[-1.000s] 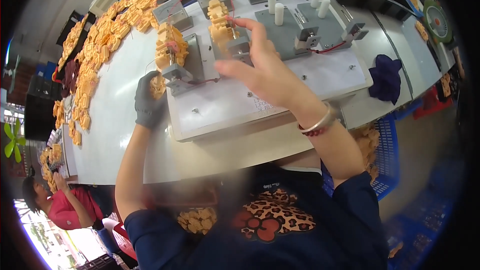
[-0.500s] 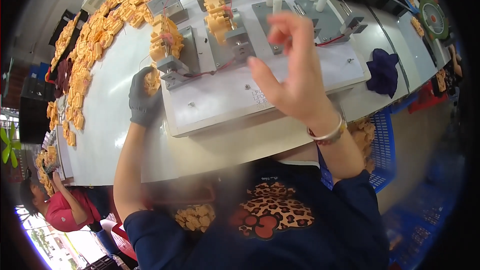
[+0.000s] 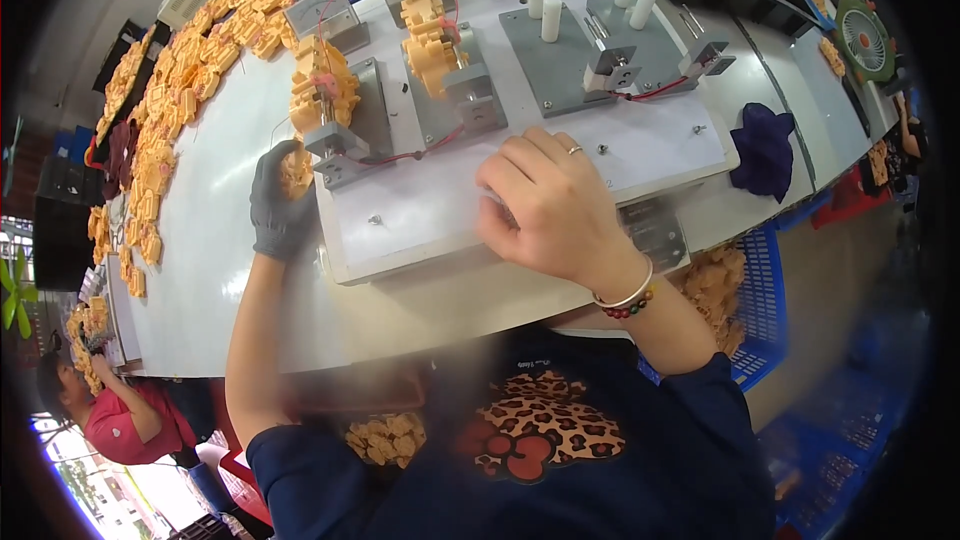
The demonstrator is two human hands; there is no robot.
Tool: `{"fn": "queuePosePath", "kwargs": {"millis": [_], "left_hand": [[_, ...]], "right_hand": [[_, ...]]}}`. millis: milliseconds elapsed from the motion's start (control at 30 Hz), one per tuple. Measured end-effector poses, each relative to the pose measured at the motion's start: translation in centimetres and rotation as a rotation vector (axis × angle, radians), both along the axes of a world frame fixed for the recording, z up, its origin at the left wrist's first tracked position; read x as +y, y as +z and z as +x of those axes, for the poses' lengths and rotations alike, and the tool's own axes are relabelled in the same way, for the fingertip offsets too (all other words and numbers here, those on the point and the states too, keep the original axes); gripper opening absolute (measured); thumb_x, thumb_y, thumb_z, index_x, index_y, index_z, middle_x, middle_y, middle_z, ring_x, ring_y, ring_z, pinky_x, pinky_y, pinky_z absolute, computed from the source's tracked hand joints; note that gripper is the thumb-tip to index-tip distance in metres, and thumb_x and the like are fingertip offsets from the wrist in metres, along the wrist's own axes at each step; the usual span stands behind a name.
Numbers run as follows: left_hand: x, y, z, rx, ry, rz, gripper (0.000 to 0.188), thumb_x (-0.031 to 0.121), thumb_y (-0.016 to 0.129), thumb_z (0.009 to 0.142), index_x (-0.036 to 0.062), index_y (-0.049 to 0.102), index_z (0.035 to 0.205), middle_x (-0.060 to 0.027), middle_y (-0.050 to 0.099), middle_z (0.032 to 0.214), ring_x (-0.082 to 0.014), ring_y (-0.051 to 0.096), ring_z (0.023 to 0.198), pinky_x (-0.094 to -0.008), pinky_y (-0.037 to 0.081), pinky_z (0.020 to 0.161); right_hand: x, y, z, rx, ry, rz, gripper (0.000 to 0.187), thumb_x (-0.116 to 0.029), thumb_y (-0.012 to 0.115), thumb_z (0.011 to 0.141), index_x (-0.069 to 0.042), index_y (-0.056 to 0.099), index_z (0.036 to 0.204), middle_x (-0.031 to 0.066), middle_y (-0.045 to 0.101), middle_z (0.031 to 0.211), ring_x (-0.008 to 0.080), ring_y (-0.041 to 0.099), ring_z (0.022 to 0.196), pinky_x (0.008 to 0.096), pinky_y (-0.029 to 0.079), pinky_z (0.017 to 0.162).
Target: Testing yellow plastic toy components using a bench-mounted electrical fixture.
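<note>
Grey-gloved left hand (image 3: 281, 208): we clamp orange plastic casing (image 3: 297, 170) | bare right hand (image 3: 550, 202): over flat white panel (image 3: 425, 215), grip we cannot tell

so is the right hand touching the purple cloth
Apart: the head view shows a bare stretch of white board between the right hand and the purple cloth.
</note>
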State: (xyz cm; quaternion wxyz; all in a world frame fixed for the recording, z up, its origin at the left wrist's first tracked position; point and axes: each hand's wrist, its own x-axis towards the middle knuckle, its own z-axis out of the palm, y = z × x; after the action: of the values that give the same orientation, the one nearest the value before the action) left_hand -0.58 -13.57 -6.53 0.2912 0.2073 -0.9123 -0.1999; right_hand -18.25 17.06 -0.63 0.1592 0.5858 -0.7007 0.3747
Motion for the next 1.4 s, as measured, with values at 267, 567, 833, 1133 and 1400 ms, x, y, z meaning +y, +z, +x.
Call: {"fn": "queuePosePath", "kwargs": {"millis": [267, 567, 833, 1133, 1400], "left_hand": [[0.9, 1.0, -0.2, -0.059, 0.046, -0.052, 0.044, 0.005, 0.067, 0.076, 0.0102, 0.057, 0.118, -0.0124, 0.061, 0.113, -0.0319, 0.061, 0.102, -0.04, 0.049, 0.087], [2.5, 3.8, 0.2, 0.111, -0.081, -0.337, 0.045, 0.026, 0.067, 0.078, 0.0027, 0.06, 0.116, -0.0176, 0.059, 0.113, -0.0329, 0.056, 0.106, -0.0399, 0.043, 0.094], [13.6, 16.1, -6.4, 0.176, -0.463, -0.533, 0.051, 0.005, 0.064, 0.072, -0.0052, 0.058, 0.122, -0.0222, 0.062, 0.119, -0.0402, 0.057, 0.115, -0.0448, 0.044, 0.1], [9.6, 17.1, -12.1, -0.396, -0.559, -0.521, 0.067, 0.052, 0.036, 0.098, 0.0007, 0.039, 0.142, -0.0241, 0.036, 0.147, -0.0388, 0.032, 0.138, -0.0387, 0.03, 0.112], [10.1, 18.6, -12.1, -0.524, -0.576, -0.378, 0.069, 0.045, 0.064, 0.085, 0.009, 0.043, 0.14, -0.0148, 0.044, 0.144, -0.0366, 0.04, 0.133, -0.0419, 0.039, 0.106]], "right_hand": [[0.0, 0.1, 0.0, -0.001, -0.006, 0.002, 0.013, -0.008, 0.063, 0.065, -0.008, 0.055, 0.075, 0.0059, 0.051, 0.071, 0.0248, 0.051, 0.068, 0.0368, 0.039, 0.062], [0.9, 0.1, -0.2, -0.045, -0.002, 0.015, 0.015, -0.011, 0.065, 0.065, -0.009, 0.057, 0.077, 0.0056, 0.052, 0.072, 0.0249, 0.051, 0.067, 0.0368, 0.039, 0.063], [1.7, 0.0, -0.3, -0.15, -0.01, 0.055, 0.025, -0.019, 0.069, 0.068, -0.009, 0.059, 0.089, 0.0058, 0.056, 0.077, 0.025, 0.055, 0.075, 0.0367, 0.042, 0.07], [1.6, 0.1, 0.0, -0.146, 0.006, 0.081, 0.028, -0.024, 0.071, 0.07, -0.008, 0.06, 0.09, 0.0067, 0.058, 0.08, 0.0258, 0.056, 0.077, 0.0371, 0.043, 0.072], [1.7, -0.1, 0.0, -0.14, 0.004, 0.044, 0.023, -0.024, 0.066, 0.07, -0.006, 0.058, 0.083, 0.0077, 0.056, 0.078, 0.0239, 0.056, 0.077, 0.0374, 0.043, 0.071]]}}
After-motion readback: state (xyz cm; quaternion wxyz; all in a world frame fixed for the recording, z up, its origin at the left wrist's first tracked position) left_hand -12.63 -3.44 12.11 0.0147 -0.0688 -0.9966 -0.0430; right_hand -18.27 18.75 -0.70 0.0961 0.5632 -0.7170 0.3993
